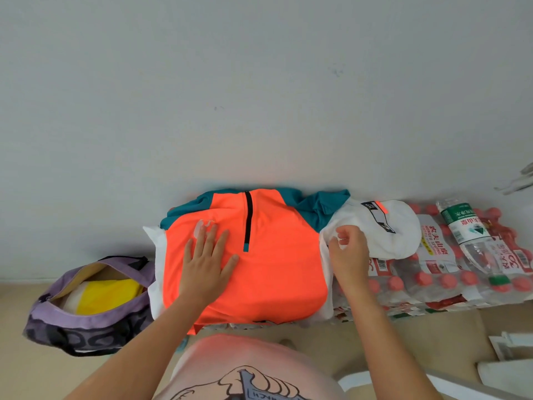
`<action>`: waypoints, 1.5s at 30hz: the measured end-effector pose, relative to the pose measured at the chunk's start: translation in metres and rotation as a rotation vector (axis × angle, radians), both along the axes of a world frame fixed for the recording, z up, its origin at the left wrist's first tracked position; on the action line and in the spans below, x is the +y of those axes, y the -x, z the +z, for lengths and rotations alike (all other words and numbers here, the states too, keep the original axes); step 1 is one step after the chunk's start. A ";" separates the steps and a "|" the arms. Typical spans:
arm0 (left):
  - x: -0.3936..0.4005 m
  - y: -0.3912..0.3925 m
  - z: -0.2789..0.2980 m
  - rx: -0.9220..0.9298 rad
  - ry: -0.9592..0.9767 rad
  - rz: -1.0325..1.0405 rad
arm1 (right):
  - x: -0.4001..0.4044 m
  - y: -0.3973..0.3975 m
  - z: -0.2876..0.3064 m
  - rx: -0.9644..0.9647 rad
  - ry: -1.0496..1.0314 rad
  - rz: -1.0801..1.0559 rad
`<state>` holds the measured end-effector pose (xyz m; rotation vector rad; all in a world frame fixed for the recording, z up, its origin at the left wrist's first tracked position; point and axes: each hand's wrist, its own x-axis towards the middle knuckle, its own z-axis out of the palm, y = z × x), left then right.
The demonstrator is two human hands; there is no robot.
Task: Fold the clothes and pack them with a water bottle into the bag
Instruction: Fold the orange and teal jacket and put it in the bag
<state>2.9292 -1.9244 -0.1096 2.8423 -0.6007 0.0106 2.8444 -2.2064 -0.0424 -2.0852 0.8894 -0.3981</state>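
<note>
An orange, teal and white jacket lies spread on top of shrink-wrapped water bottle packs, its black zip facing up. My left hand presses flat on the orange front, fingers spread. My right hand pinches the jacket's white right sleeve near the shoulder. A single water bottle with a green label and green cap lies on the packs at the right. A purple bag sits open on the floor at the left, with a yellow and white garment inside.
The bottle packs with red caps stand against a pale wall. White objects lie on the beige floor at the lower right. My own torso in a pink printed shirt fills the bottom centre.
</note>
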 end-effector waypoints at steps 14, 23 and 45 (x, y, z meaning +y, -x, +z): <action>0.026 -0.002 0.008 0.036 0.191 -0.088 | 0.041 0.007 -0.065 0.272 0.553 0.603; 0.042 0.019 0.017 -0.020 0.213 -0.060 | 0.043 0.005 -0.049 0.311 0.594 0.588; 0.057 0.012 0.029 0.118 0.434 0.025 | 0.076 0.024 -0.040 0.026 0.563 0.470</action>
